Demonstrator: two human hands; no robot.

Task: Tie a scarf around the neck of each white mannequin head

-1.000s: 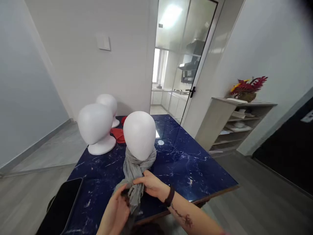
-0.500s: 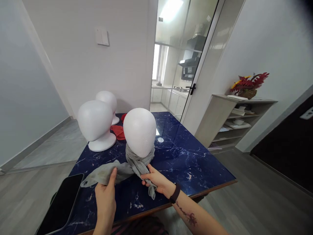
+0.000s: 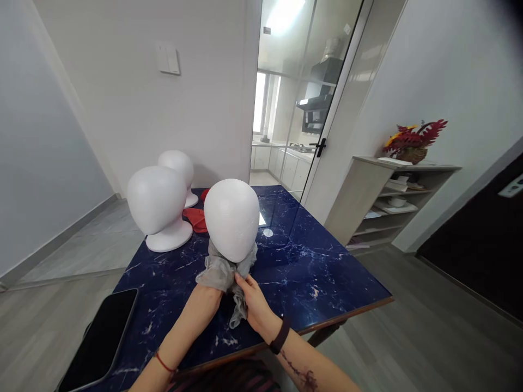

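The left hand has just come in: half a second ago it held the scarf out towards the left edge of the surface, and now it sits at the neck of the front head, fabric heaped over its fingers. The loose length that lay stretched to the left is bunched under the head's chin. The right hand has shifted up slightly, closer to the neck.

The scarf goes around the neck of the front head, which stands upright well inside the near edge, with a short tail hanging down towards that edge. The right hand's grip pinches the scarf just below the neck, thumb uppermost. The left hand's fingers are hidden in the folds, so whether its grip is closed on anything cannot be told.

With both hands now together at the throat, the work seems to have passed from spreading the long end to working it in at the front; the wrap still looks loose there.

Two other heads, the nearer one and the farther one, stand bare along the left edge, with a red cloth beside them. A phone lies at the near left corner.
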